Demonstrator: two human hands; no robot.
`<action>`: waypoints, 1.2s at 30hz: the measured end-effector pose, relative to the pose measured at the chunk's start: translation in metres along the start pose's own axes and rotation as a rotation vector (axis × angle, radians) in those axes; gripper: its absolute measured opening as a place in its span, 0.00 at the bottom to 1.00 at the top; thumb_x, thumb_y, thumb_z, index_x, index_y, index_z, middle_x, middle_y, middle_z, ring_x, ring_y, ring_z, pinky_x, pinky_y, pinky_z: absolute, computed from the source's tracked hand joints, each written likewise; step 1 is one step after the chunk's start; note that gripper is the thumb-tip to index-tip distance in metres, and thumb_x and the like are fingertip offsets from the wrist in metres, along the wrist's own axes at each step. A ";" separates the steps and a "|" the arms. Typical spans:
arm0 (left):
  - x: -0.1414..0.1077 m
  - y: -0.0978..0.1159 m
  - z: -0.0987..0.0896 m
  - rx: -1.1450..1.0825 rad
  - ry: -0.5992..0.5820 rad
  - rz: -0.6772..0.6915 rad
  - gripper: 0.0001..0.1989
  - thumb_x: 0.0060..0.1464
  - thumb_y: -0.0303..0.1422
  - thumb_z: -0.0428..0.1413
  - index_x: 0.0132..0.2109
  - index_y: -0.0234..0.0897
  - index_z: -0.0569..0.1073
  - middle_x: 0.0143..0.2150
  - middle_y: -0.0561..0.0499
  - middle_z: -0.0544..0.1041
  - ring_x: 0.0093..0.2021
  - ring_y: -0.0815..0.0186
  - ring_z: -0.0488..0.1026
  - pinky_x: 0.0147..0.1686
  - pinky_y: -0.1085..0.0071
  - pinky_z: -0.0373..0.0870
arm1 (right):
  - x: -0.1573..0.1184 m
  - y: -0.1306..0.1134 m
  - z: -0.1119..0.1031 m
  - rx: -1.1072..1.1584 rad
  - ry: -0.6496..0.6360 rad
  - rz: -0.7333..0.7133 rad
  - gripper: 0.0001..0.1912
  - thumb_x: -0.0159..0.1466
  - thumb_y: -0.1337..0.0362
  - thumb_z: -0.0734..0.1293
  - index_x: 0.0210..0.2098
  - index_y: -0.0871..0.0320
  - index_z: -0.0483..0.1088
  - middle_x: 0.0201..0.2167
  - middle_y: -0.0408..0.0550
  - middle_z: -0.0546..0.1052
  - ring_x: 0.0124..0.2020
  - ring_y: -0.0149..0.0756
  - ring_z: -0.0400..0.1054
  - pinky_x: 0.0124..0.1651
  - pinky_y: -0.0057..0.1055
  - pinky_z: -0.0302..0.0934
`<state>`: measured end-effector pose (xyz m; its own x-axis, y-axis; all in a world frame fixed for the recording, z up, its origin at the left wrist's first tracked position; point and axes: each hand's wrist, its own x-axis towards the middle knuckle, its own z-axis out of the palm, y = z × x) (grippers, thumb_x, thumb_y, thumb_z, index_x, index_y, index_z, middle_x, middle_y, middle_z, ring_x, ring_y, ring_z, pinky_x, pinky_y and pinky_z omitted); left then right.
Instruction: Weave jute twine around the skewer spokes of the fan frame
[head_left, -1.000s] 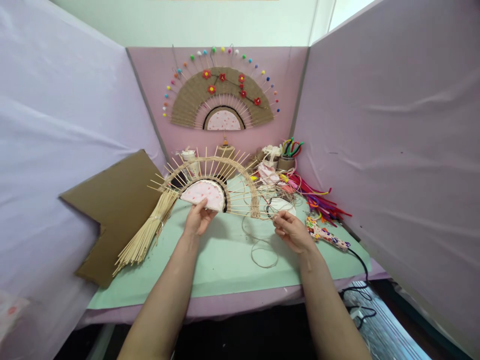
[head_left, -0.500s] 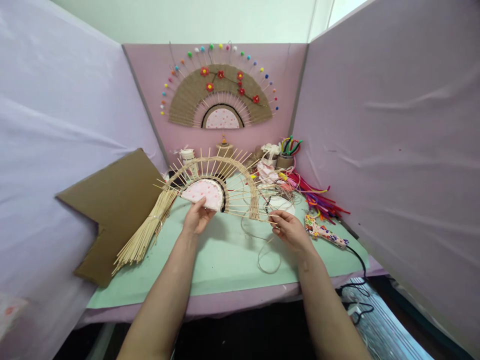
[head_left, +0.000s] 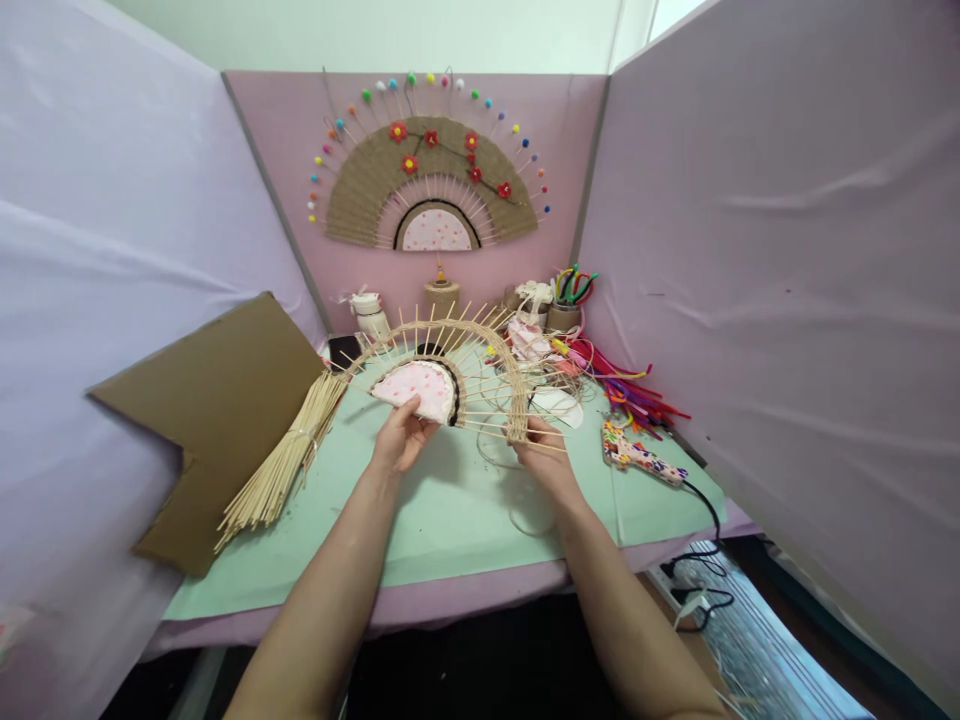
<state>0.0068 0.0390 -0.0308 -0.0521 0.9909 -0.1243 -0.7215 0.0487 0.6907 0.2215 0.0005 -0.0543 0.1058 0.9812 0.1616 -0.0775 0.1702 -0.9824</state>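
Note:
A half-round woven fan frame (head_left: 517, 385) of thin sticks and tan twine is held up over the green table cover. Its pink spotted half-disc (head_left: 416, 387) has a black and tan rim. My left hand (head_left: 403, 437) grips the lower edge of the half-disc, thumb on the front. At the right end of the woven band, my right hand (head_left: 541, 452) is closed on the frame, its fingertips partly behind the sticks. Loose twine (head_left: 495, 455) trails below and behind the frame.
Cardboard (head_left: 225, 420) and a stick bundle (head_left: 289, 460) lie left. A patterned glue gun (head_left: 641, 460), pipe cleaners (head_left: 630, 395) and scissors in a holder (head_left: 564, 317) are right. A finished fan (head_left: 360, 195) hangs on the back panel (head_left: 262, 110).
My right hand has moved left, from the stick ends to the end of the woven band. The fan frame has shifted slightly right against my left hand's steady hold, and the view has shifted a little.

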 end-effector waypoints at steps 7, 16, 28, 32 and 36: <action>0.001 0.004 0.001 -0.052 0.035 0.006 0.14 0.57 0.21 0.52 0.49 0.34 0.73 0.36 0.49 0.81 0.32 0.70 0.78 0.35 0.76 0.75 | 0.001 -0.002 -0.015 -0.068 0.270 -0.132 0.17 0.52 0.51 0.71 0.23 0.59 0.68 0.19 0.39 0.65 0.22 0.27 0.53 0.26 0.27 0.49; 0.001 0.004 0.001 -0.043 0.057 -0.006 0.16 0.57 0.21 0.51 0.51 0.34 0.72 0.37 0.49 0.81 0.32 0.70 0.78 0.36 0.76 0.76 | -0.003 -0.005 -0.019 -0.187 0.519 -0.396 0.20 0.54 0.49 0.71 0.22 0.58 0.64 0.19 0.38 0.62 0.22 0.27 0.54 0.26 0.27 0.51; 0.007 0.006 -0.007 -0.001 0.046 0.035 0.17 0.55 0.21 0.54 0.51 0.35 0.72 0.39 0.48 0.81 0.33 0.69 0.78 0.37 0.75 0.76 | -0.002 0.001 -0.028 -0.434 0.527 -0.538 0.18 0.57 0.49 0.70 0.27 0.55 0.64 0.22 0.40 0.66 0.23 0.29 0.56 0.29 0.29 0.54; 0.007 0.006 -0.008 0.020 0.070 0.045 0.16 0.54 0.22 0.55 0.50 0.35 0.73 0.39 0.48 0.81 0.33 0.68 0.78 0.37 0.74 0.76 | -0.003 -0.004 -0.037 -0.551 0.490 -0.604 0.16 0.59 0.50 0.69 0.25 0.54 0.65 0.22 0.43 0.67 0.25 0.33 0.57 0.34 0.32 0.55; 0.007 0.008 -0.007 0.051 0.106 0.065 0.16 0.53 0.21 0.55 0.49 0.34 0.73 0.37 0.48 0.81 0.31 0.69 0.77 0.34 0.75 0.75 | -0.004 -0.016 -0.044 -0.554 0.380 -0.590 0.15 0.59 0.52 0.69 0.25 0.54 0.65 0.22 0.43 0.68 0.25 0.33 0.58 0.34 0.32 0.55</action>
<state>-0.0042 0.0452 -0.0315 -0.1720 0.9735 -0.1507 -0.6782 -0.0061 0.7349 0.2662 -0.0102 -0.0429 0.3061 0.6343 0.7099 0.5733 0.4726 -0.6694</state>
